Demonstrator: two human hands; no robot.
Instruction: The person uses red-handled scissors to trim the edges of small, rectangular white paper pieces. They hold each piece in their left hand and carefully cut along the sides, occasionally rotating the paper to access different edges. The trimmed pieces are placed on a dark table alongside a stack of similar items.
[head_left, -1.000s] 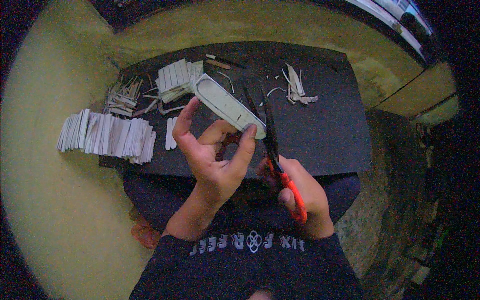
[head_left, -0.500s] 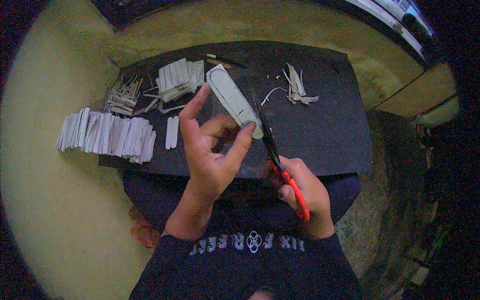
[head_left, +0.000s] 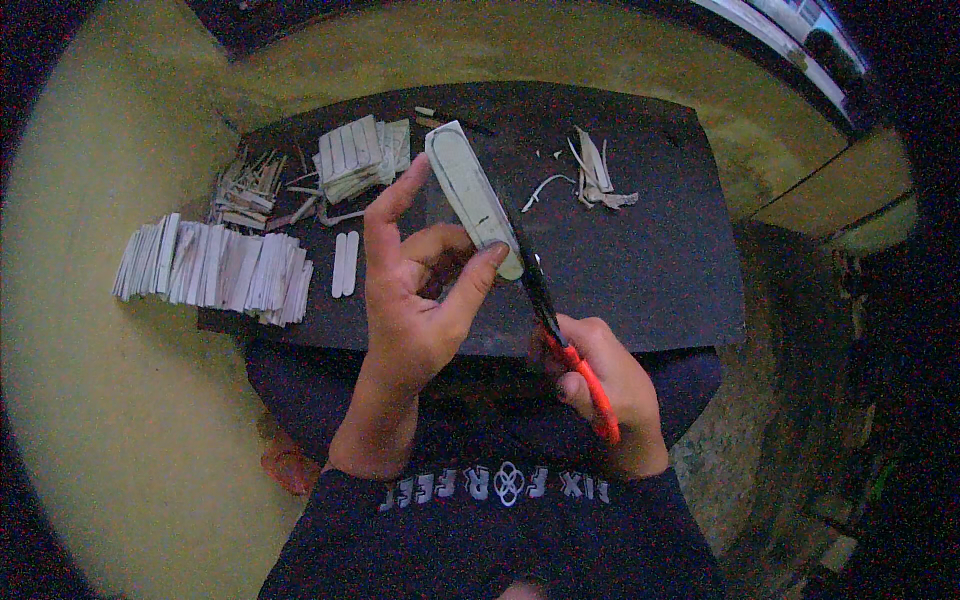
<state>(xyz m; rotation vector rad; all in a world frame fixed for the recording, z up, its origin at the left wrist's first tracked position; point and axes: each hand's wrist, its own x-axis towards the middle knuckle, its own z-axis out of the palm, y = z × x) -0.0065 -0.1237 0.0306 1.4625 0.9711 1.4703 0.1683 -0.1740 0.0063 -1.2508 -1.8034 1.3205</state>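
Between thumb and fingers, my left hand (head_left: pixel 415 290) pinches a pale flat strip (head_left: pixel 468 190) that looks like card. A dark outline with rounded ends is drawn on it; its lower end is rounded, its upper end still has corners. My right hand (head_left: pixel 610 375) grips red-handled scissors (head_left: pixel 590 390). Their dark blades lie along the strip's right edge and look nearly closed. Two narrow round-ended strips (head_left: pixel 345 265) lie side by side on the dark table, left of my left hand.
On the dark table (head_left: pixel 640 280), a long row of pale strips (head_left: pixel 215 270) stands at the left edge. Behind it are a heap of thin offcuts (head_left: pixel 248 188) and stacked lined card pieces (head_left: pixel 350 155). Curled scraps (head_left: pixel 595 175) lie far right, a dark pen (head_left: pixel 460 122) at the back.
My left hand has turned the strip slightly more upright, its top shifting right. The scissor blades have closed further along its right edge.
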